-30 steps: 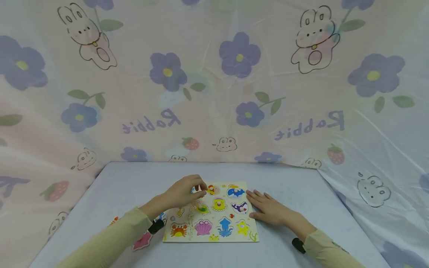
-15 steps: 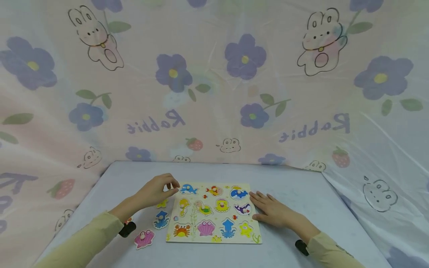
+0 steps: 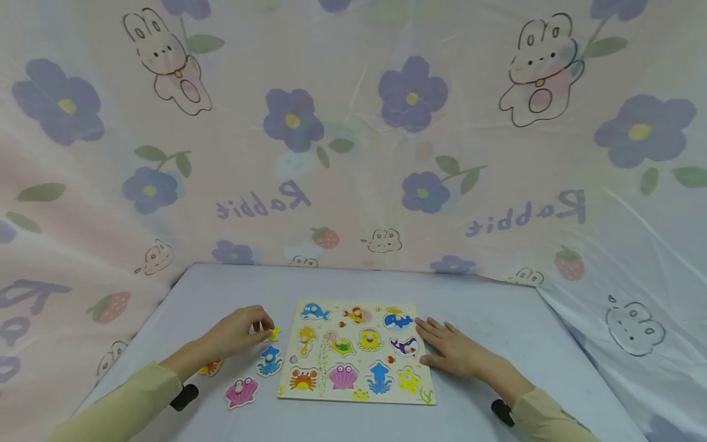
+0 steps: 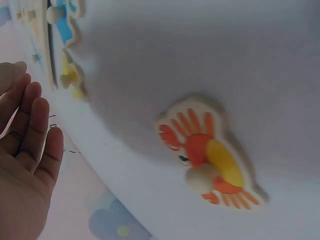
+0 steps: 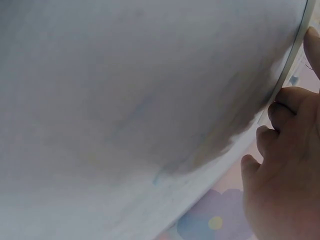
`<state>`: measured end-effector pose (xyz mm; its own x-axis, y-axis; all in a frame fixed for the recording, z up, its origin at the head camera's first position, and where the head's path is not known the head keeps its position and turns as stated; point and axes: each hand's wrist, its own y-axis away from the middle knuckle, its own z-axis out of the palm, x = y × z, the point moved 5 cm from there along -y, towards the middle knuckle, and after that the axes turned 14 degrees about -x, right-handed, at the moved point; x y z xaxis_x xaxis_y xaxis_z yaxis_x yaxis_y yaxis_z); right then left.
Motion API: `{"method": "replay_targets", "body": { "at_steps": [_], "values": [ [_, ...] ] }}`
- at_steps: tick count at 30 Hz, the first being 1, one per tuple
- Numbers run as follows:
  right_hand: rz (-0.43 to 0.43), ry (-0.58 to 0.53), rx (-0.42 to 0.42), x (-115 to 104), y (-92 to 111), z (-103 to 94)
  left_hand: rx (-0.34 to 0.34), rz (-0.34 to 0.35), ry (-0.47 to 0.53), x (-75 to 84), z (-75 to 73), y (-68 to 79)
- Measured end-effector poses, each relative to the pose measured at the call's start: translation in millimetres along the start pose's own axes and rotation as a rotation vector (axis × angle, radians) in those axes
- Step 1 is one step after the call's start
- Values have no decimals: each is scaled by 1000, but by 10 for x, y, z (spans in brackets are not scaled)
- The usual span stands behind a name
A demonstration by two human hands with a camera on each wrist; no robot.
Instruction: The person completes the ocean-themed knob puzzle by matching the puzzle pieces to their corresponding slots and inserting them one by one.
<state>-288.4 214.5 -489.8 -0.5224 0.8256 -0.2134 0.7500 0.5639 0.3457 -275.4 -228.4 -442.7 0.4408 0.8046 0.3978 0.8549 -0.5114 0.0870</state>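
Note:
My left hand [image 3: 234, 331] hovers beside the small yellow star piece [image 3: 275, 333], thumb and forefinger close together near it in the head view. The left wrist view shows the loosely bent fingers apart from the star piece [image 4: 71, 77], whose wooden knob faces up. My right hand [image 3: 453, 347] lies with fingers extended at the right edge of the sea-animal puzzle board [image 3: 397, 398]. Left of the board lie a blue squid piece [image 3: 269, 362], a pink shell piece [image 3: 241, 391] and an orange crab piece [image 4: 215, 160], partly covered by the left arm in the head view.
Knobbed animal pieces such as a blue dolphin [image 3: 315, 311] and a seahorse [image 3: 306, 341] sit in the board's upper rows. The bottom row shows crab, shell, squid and star pictures. Behind the white table [image 3: 359, 283] hangs a flowered rabbit-print cloth [image 3: 353, 153].
My left hand has moved from above the board's upper left, leftward and down to the star piece. The right hand stays at the board's edge. The head view has shifted slightly.

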Motion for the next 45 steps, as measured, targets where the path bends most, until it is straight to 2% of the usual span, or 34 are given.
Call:
{"method": "replay_targets", "body": {
  "at_steps": [5, 8, 24, 31, 39, 45],
  "values": [
    [2, -5, 8, 4, 21, 1, -9, 12, -6, -80, 60, 101],
    [0, -11, 8, 6, 28, 6, 7, -5, -20, -151, 76, 189],
    [-5, -11, 24, 27, 52, 11, 67, -61, -24, -468, 45, 663],
    [-16, -5, 34, 17, 49, 10, 123, -49, -58, -600, 21, 866],
    [-23, -7, 31, 6, 43, 5, 138, -44, -66, -668, 18, 1018],
    [-24, -4, 28, 24, 12, 28, 148, -67, -48, -684, 47, 1065]
  ]
}}
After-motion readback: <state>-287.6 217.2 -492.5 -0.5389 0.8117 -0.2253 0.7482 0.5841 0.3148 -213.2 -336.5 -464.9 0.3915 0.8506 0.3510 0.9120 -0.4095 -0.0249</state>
